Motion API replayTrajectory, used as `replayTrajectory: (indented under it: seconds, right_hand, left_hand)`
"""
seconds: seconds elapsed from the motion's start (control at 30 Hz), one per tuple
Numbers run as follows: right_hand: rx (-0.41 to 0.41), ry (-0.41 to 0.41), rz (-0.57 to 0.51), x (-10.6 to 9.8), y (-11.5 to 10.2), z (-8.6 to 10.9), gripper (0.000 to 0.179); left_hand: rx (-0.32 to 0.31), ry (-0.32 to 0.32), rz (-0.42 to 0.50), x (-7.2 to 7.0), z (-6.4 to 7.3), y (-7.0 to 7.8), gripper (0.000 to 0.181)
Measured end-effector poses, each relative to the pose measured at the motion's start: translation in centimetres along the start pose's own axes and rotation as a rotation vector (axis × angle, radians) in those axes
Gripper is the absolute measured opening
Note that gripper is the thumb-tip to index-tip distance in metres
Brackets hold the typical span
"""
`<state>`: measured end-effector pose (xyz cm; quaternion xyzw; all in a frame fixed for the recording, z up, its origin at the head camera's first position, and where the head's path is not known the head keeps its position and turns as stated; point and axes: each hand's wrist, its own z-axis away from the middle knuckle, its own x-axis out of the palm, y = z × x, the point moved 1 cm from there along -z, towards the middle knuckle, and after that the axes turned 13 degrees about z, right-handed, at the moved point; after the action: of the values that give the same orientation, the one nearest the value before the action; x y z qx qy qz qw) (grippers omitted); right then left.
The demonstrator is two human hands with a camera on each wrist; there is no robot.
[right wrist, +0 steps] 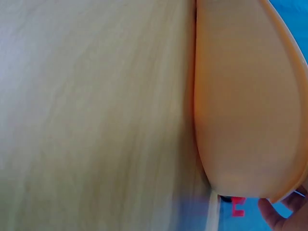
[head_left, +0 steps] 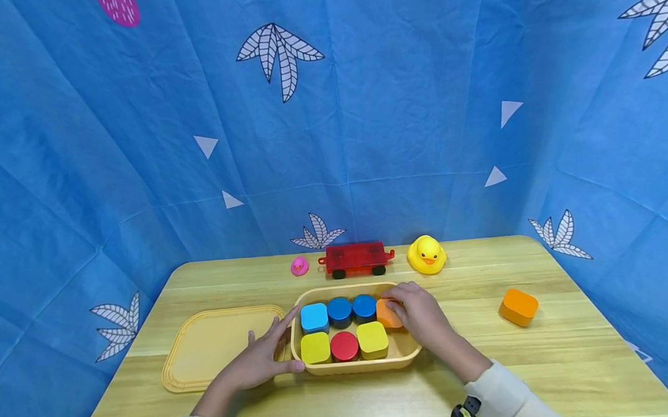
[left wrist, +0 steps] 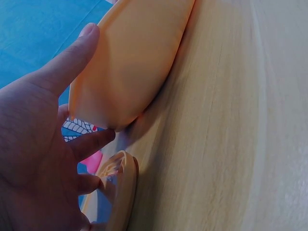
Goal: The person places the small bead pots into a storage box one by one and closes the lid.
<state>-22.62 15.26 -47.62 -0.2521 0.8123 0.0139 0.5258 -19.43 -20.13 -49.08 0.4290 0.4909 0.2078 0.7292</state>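
A peach-coloured oval box (head_left: pixel 369 365) sits on the table with several coloured blocks inside. At its right end my right hand (head_left: pixel 419 310) reaches over the rim and pinches an orange block (head_left: pixel 388 317); in the right wrist view only a bit of that hand (right wrist: pixel 288 214) shows by the rim. My left hand (head_left: pixel 256 358), fingers spread, touches the box's left end, its thumb by the front corner. Inside are a light blue block (head_left: pixel 314 317), dark blue round blocks (head_left: pixel 340 310), yellow blocks (head_left: pixel 316 347) and a red round block (head_left: pixel 344 345).
A flat peach lid (head_left: pixel 219 347) lies left of the box. Behind stand a small pink duck (head_left: pixel 300 266), a red toy wagon (head_left: pixel 356 257) and a yellow duck (head_left: pixel 427 256). Another orange block (head_left: pixel 518 307) lies at the right. Blue patterned cloth (head_left: pixel 364 139) hangs behind the table.
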Motion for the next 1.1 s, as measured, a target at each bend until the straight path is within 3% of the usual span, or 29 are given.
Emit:
replayTrajectory:
  seconds: [0.37,0.57,0.9,1.1]
  right_hand:
    - [0.018,0.091,0.067,0.4,0.0,0.0,0.015]
    - [0.032,0.088,0.085,0.4,0.1,0.0,0.016]
    - [0.139,0.014,-0.023,0.1,0.1,0.2,0.019]
    - [0.145,0.049,-0.072,-0.8,1.2,0.6,0.022]
  left_hand:
    - [0.009,0.001,-0.008,-0.1,-0.1,-0.1,0.103]
    - [0.002,-0.003,-0.009,-0.1,-0.1,-0.1,0.104]
    - [0.007,0.001,-0.008,0.0,0.0,0.1,0.103]
    - [0.004,-0.004,-0.005,0.0,0.1,0.3,0.103]
